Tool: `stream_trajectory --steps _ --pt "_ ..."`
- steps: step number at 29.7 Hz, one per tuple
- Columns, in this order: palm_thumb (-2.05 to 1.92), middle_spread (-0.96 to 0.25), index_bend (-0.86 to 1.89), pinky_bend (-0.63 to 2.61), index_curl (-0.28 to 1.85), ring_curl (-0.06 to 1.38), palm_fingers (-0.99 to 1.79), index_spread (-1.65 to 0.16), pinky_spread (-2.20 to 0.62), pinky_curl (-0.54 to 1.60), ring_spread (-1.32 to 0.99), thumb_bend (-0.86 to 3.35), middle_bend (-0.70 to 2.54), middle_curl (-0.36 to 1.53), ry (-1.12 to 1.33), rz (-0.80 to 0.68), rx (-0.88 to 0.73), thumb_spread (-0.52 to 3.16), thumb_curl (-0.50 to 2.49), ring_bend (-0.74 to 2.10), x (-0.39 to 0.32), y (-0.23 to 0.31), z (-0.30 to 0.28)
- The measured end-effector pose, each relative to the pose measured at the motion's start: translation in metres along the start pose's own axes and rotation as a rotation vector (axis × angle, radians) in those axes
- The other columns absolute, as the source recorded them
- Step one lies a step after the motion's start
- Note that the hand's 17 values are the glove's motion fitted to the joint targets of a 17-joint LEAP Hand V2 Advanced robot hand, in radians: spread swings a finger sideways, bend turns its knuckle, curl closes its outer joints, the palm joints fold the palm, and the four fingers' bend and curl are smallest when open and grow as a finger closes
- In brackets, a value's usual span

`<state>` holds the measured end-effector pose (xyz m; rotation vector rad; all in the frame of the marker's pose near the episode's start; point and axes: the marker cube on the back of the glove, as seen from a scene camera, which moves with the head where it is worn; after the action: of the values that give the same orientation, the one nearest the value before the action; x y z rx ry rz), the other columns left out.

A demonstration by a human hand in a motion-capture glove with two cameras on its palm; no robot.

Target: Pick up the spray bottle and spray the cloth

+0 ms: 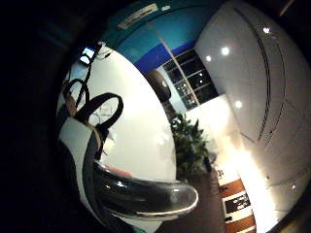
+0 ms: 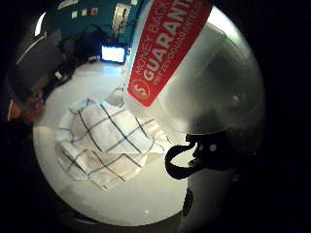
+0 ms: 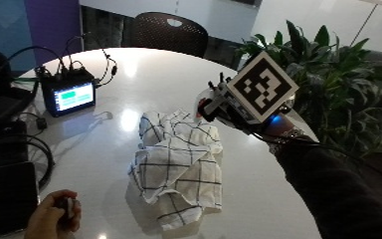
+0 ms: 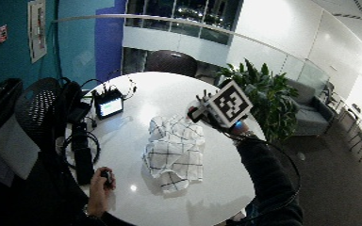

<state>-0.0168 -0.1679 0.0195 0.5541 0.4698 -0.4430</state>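
Observation:
A white cloth with dark checks point(image 3: 178, 164) lies crumpled in the middle of the round white table point(image 3: 144, 74). My gloved right hand point(image 3: 216, 107) hovers above the table just to the right of the cloth's far end, and its fingers curl round the spray bottle. In the thumb side palm view the bottle point(image 2: 194, 73), translucent with a red label, fills the space close to the palm, with the cloth point(image 2: 107, 141) on the table below it. A curved clear plastic part point(image 1: 146, 194) sits against the palm in the little finger side view. The nozzle is hidden.
A small device with a lit screen point(image 3: 72, 97) and cables stands at the table's far left. A phone point(image 3: 15, 196) lies near the left edge. The bare left hand point(image 3: 55, 216) holds a small object. A plant point(image 3: 330, 74) and a chair point(image 3: 168, 30) stand beyond the table.

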Motion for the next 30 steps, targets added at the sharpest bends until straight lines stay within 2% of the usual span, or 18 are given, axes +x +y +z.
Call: stream_trajectory --steps 7,14,18,22,30 --pt "0.84 -0.22 0.16 0.68 0.44 0.49 1.31 -0.27 -0.3 0.45 -0.21 -0.01 0.54 0.57 0.016 -0.092 -0.035 1.21 0.49 0.77 -0.027 0.011 0.009" --pt "0.83 -0.22 0.16 0.68 0.45 0.49 1.31 -0.27 -0.3 0.45 -0.21 -0.01 0.53 0.57 0.024 -0.066 -0.068 1.2 0.5 0.77 -0.03 0.022 0.02" --pt "0.83 -0.22 0.16 0.68 0.45 0.49 1.31 -0.27 -0.3 0.45 -0.21 -0.01 0.53 0.57 0.005 -0.005 -0.063 1.2 0.5 0.77 -0.019 0.017 0.016" --pt "0.83 -0.22 0.16 0.68 0.46 0.49 1.3 -0.27 -0.3 0.45 -0.21 -0.01 0.54 0.57 -0.077 0.087 0.014 1.2 0.51 0.77 -0.009 0.001 -0.004" --pt "0.82 -0.21 0.16 0.68 0.46 0.48 1.3 -0.27 -0.3 0.45 -0.21 -0.01 0.53 0.57 -0.458 0.323 0.273 1.21 0.51 0.76 -0.019 -0.053 -0.069"
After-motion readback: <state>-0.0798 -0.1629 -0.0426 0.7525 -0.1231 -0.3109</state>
